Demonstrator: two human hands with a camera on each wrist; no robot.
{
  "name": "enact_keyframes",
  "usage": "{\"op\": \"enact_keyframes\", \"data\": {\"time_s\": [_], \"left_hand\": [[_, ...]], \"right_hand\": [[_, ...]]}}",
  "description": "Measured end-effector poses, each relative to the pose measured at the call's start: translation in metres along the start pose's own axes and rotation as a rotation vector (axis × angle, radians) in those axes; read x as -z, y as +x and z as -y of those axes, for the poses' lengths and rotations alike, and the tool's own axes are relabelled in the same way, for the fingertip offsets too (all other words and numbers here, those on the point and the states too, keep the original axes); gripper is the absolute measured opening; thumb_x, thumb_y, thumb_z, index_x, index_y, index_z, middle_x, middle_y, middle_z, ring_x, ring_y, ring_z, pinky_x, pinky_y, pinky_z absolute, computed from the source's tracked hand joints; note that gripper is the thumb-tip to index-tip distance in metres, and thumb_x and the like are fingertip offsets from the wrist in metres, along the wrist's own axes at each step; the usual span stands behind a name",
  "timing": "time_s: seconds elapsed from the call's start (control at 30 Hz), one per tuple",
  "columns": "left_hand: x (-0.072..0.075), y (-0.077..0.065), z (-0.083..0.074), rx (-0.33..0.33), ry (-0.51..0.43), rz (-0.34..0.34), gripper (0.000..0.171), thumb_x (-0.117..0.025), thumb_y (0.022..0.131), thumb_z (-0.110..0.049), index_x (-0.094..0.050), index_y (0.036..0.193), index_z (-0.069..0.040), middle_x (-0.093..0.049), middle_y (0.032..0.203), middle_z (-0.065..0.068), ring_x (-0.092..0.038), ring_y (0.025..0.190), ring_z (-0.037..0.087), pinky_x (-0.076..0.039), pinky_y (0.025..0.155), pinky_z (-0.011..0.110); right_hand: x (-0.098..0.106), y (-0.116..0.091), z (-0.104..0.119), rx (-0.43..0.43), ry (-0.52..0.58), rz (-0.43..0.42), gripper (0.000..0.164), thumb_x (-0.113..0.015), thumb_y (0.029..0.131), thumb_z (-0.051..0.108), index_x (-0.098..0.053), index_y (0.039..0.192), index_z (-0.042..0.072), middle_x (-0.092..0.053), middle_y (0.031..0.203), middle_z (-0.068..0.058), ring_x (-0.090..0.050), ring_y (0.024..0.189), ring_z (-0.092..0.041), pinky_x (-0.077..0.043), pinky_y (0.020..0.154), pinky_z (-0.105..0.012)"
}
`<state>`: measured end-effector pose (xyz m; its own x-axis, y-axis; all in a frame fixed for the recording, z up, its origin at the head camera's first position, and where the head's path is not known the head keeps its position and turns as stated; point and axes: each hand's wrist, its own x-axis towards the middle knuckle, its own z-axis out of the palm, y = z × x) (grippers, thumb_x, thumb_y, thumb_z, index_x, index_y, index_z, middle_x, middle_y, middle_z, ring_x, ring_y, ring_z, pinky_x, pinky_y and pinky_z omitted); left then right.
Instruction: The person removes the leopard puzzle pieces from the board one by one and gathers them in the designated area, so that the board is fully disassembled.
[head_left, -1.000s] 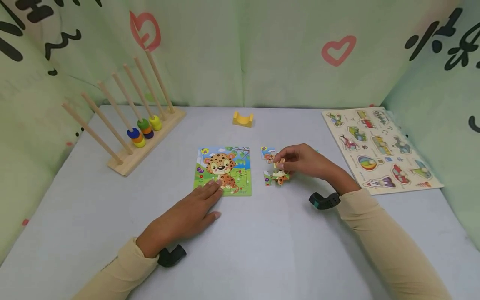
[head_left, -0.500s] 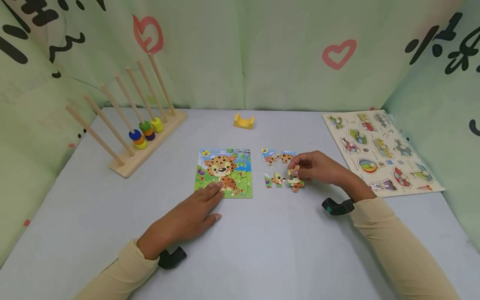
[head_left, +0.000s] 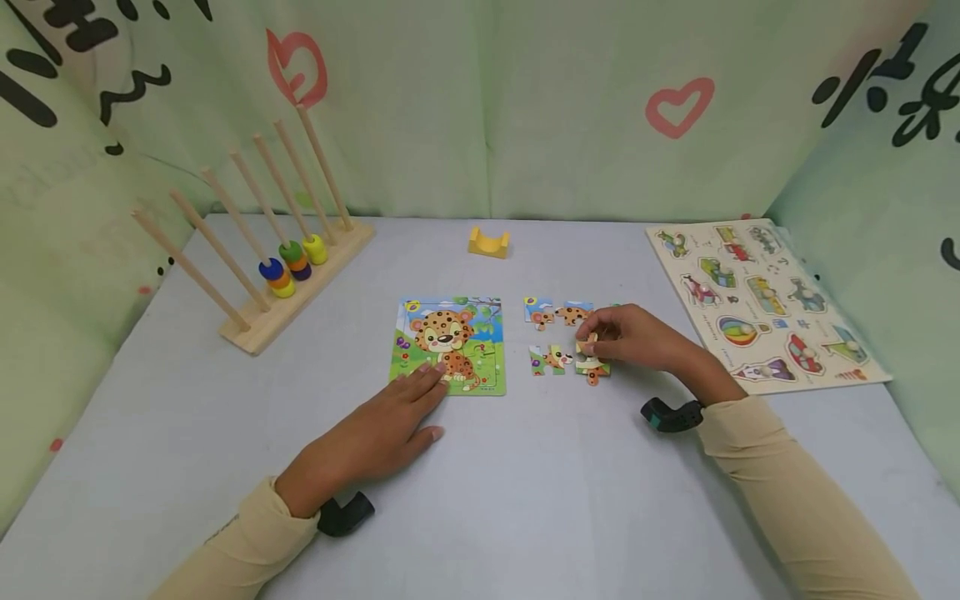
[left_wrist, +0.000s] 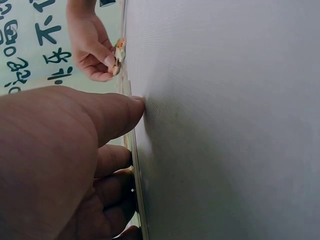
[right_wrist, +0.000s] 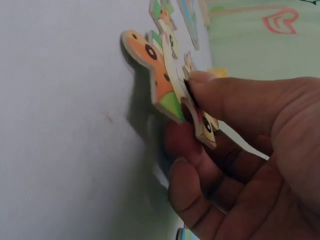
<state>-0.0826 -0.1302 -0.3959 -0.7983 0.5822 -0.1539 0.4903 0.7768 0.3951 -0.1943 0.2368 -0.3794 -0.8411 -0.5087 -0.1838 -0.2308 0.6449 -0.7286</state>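
A square leopard puzzle board [head_left: 489, 333] lies mid-table. My left hand [head_left: 375, 437] rests on its lower left part, fingers stretched over the edge; the left wrist view has the thumb [left_wrist: 122, 112] at the tabletop beside the board's rim. To the right of the board, my right hand [head_left: 633, 335] pinches a jigsaw piece [right_wrist: 167, 70] between thumb and fingers. That piece has orange, cream and green areas and is tilted above the table. Loose jigsaw pieces lie by this hand: a blue corner one [head_left: 537, 310], a spotted one [head_left: 573, 314] and a green one [head_left: 547, 360].
At the back left stands a wooden peg rack [head_left: 258, 329] with coloured rings [head_left: 281, 283] on some pegs. A yellow curved block [head_left: 488, 243] sits at the back centre. A picture board [head_left: 738, 292] lies at the right, close behind my right forearm. Cloth walls [head_left: 420, 108] enclose the table.
My right hand has shifted right with its piece, uncovering loose pieces beneath; over the last half second it has hardly moved. My left hand stays on the board.
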Motion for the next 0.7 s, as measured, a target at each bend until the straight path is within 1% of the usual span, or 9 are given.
{"op": "enact_keyframes", "data": {"time_s": [0.1, 0.2, 0.5, 0.7], "left_hand": [[-0.001, 0.0, 0.0, -0.001, 0.003, -0.002, 0.064, -0.058, 0.099, -0.033, -0.035, 0.151, -0.005, -0.021, 0.16, 0.009, -0.014, 0.147, 0.024, -0.019, 0.115, 0.044], [-0.001, 0.0, 0.001, -0.003, 0.011, -0.008, 0.064, -0.059, 0.098, -0.033, -0.035, 0.151, -0.005, -0.021, 0.159, 0.009, -0.014, 0.147, 0.025, -0.019, 0.115, 0.044], [-0.002, 0.001, 0.001, 0.0, 0.023, -0.011, 0.064, -0.059, 0.098, -0.034, -0.036, 0.15, -0.005, -0.022, 0.159, 0.009, -0.014, 0.147, 0.024, -0.019, 0.115, 0.043], [-0.002, 0.002, 0.001, -0.001, 0.019, -0.016, 0.063, -0.06, 0.098, -0.033, -0.037, 0.15, -0.004, -0.024, 0.159, 0.01, -0.016, 0.146, 0.025, -0.02, 0.115, 0.043]], "right_hand": [[-0.002, 0.001, 0.002, 0.022, -0.048, -0.02, 0.01, -0.071, 0.09, 0.01, -0.07, 0.099, 0.005, -0.066, 0.093, -0.003, -0.052, 0.074, -0.019, -0.043, 0.065, -0.028], [-0.004, 0.001, 0.003, 0.031, -0.08, -0.038, 0.011, -0.071, 0.09, 0.008, -0.07, 0.1, 0.004, -0.066, 0.093, -0.003, -0.053, 0.077, -0.019, -0.044, 0.066, -0.029], [-0.006, 0.001, 0.008, 0.028, -0.16, -0.085, 0.016, -0.073, 0.087, 0.007, -0.07, 0.103, 0.003, -0.063, 0.091, -0.002, -0.055, 0.078, -0.018, -0.045, 0.067, -0.033], [-0.006, 0.001, 0.012, 0.04, -0.216, -0.141, 0.018, -0.073, 0.087, 0.007, -0.07, 0.104, 0.002, -0.064, 0.094, -0.005, -0.056, 0.082, -0.02, -0.045, 0.07, -0.035]]}}
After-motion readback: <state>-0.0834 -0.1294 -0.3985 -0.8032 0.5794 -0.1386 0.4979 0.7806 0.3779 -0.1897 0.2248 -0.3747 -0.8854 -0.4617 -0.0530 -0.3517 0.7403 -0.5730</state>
